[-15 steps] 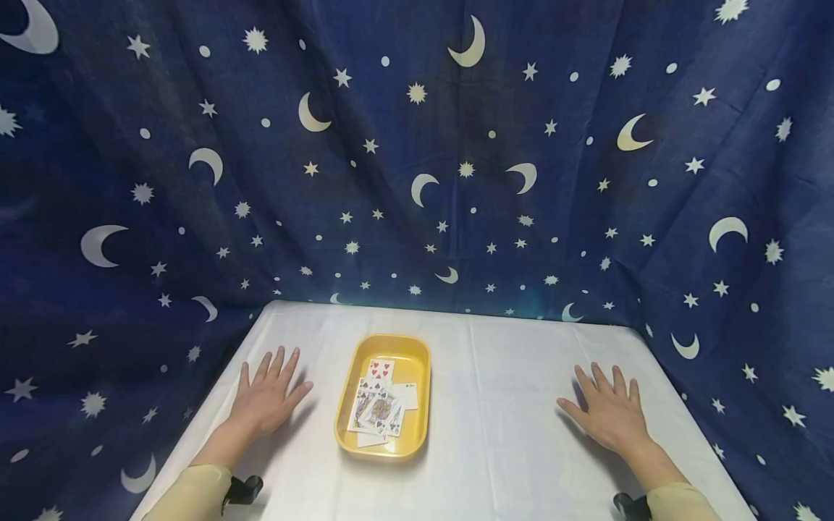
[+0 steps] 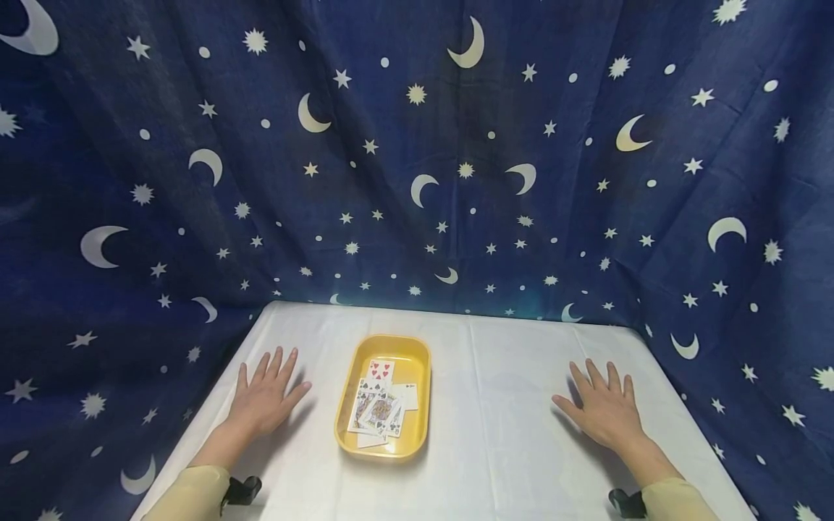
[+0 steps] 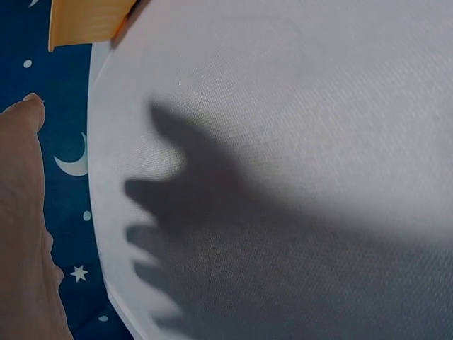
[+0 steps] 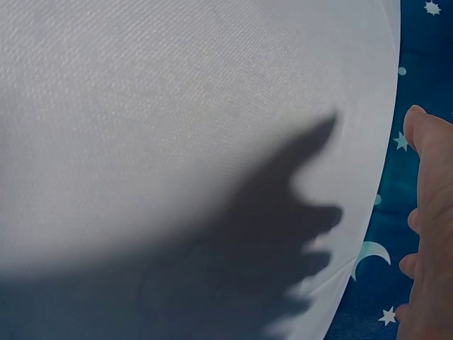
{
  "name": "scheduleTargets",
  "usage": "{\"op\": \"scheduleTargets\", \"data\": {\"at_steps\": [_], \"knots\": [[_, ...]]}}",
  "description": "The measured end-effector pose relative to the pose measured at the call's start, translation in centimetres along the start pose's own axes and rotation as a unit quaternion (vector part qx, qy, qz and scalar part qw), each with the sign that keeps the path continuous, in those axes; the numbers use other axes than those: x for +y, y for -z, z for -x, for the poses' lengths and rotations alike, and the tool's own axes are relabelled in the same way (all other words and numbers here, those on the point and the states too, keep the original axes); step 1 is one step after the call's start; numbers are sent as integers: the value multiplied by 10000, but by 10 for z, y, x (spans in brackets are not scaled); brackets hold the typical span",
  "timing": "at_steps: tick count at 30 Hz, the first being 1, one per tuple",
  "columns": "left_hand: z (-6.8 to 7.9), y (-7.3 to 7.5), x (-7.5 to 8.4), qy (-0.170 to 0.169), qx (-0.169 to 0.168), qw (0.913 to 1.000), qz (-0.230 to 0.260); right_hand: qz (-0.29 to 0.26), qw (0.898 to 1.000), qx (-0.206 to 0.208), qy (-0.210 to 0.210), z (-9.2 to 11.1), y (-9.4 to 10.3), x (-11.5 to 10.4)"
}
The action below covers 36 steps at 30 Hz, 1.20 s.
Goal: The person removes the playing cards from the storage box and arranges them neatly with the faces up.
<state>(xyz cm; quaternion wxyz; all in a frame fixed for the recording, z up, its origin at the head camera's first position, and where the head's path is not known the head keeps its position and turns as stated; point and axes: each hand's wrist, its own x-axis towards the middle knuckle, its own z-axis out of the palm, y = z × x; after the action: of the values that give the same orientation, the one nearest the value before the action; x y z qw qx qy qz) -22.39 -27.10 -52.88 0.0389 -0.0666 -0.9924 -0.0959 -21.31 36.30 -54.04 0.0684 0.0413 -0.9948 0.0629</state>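
In the head view a yellow tray (image 2: 417, 427) stands on the white table, with several playing cards (image 2: 381, 412) lying loosely overlapped in it, face up for the most part; a heart card (image 2: 380, 370) tops the pile's far end. My left hand (image 2: 263, 401), fingers straight and spread, hovers palm down to the left of the tray and holds nothing. Well to the tray's right, my right hand (image 2: 606, 412) is likewise spread over the cloth with nothing in it. Each wrist view shows the edge of a hand and its shadow on the cloth.
A white cloth (image 2: 508, 434) covers the table. Behind it and along both sides hangs a dark blue curtain (image 2: 417, 239) printed with moons and stars. A dark wrist mount (image 2: 242, 490) sits at the left sleeve, another mount (image 2: 627, 502) at the right.
My right hand has shifted slightly to the left, and my left hand has also drifted a touch left. Tray and cards stay where they were.
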Motion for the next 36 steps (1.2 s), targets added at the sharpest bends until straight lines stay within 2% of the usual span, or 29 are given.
{"op": "scheduleTargets", "data": {"at_steps": [9, 15, 22, 26, 31, 36], "knots": [[0, 0, 1, -70, 69, 10000, 8, 26, 9998, 178, 118, -3, 4, -6], [0, 0, 0, -143, 60, 9998, 148, -80, 9995, 198, 252, -8, 11, -19], [2, 7, 11, -405, 85, 9953, 876, -224, 9981, 256, 508, -21, 18, -52], [6, 12, 20, -595, -171, 9869, 1488, -285, 9965, 312, 726, -28, 20, -79], [13, 11, 30, -876, -585, 9705, 2170, -273, 9935, 307, 1065, -36, 19, -118], [19, 2, 37, -915, -1166, 9465, 2867, -352, 9906, 76, 1317, -40, 18, -158]]}}
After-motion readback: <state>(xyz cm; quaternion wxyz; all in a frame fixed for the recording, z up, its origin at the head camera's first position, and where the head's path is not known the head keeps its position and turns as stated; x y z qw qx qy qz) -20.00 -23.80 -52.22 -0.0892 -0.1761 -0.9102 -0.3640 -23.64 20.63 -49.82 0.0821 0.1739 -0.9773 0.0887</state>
